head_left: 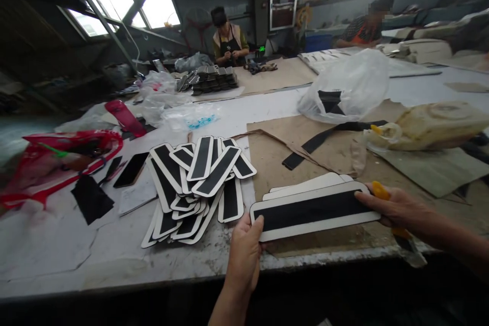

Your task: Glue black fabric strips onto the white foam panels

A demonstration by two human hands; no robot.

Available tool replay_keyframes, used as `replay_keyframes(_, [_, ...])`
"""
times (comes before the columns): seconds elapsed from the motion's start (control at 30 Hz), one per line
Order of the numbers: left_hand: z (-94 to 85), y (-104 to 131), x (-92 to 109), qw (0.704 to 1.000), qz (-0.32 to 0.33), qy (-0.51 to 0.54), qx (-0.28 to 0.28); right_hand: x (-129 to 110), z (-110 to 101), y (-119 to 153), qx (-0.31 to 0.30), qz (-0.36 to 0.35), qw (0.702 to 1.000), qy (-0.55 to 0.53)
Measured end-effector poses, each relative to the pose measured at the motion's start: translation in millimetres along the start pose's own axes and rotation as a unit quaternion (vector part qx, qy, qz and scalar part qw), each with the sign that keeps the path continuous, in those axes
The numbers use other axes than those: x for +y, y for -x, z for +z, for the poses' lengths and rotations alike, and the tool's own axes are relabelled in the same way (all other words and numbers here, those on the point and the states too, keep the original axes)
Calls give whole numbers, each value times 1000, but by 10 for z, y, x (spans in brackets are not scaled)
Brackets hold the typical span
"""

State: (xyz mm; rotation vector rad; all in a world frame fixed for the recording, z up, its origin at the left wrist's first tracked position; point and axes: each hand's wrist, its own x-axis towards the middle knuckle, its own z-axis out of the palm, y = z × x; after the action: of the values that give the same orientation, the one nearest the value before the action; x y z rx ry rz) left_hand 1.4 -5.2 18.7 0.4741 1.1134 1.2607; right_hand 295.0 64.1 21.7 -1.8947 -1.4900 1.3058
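Note:
In front of me, both hands hold a long white panel with rounded corners and a black strip along its middle. My left hand is closed on its left end, thumb on top. At the right end, my right hand pinches it between thumb and fingers. A yellow-handled tool is tucked in the right hand too, its pale, blade-like end pointing down past the table edge; its exact kind is unclear. Just behind the held panel lie more white panels. A loose heap of black-and-white panels lies left of it.
Brown board covers part of the table. On it are a black strip and a yellowish plastic container. A clear bag sits behind. Leftward are a phone and a red bag. Two people work across the table.

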Motion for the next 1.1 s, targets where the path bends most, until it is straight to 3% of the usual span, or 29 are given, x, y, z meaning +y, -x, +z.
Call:
replay_keyframes(0.2, [-20, -15, -1, 1000, -6, 4, -1, -98, 21, 24, -5, -15, 1000, 8])
replay_keyframes(0.37, [-54, -10, 23, 1000, -24, 5, 11, -203, 44, 52, -34, -35, 997, -56])
replay_keyframes(0.67, [-95, -66, 56, 998, -54, 15, 14, -128, 52, -6, -99, -78, 976, -180])
replay_keyframes(0.93, [-210, -40, 23, 997, -69, -45, -8, -350, 134, -91, -28, -32, 997, -66])
replay_keyframes(1.03, [-283, -31, 183, 998, -51, -39, 3, -419, 204, -203, -26, -48, 997, -52])
replay_keyframes(1.1, [-348, -24, 408, 998, -9, -21, 53, -468, 255, -285, -23, -67, 996, -56])
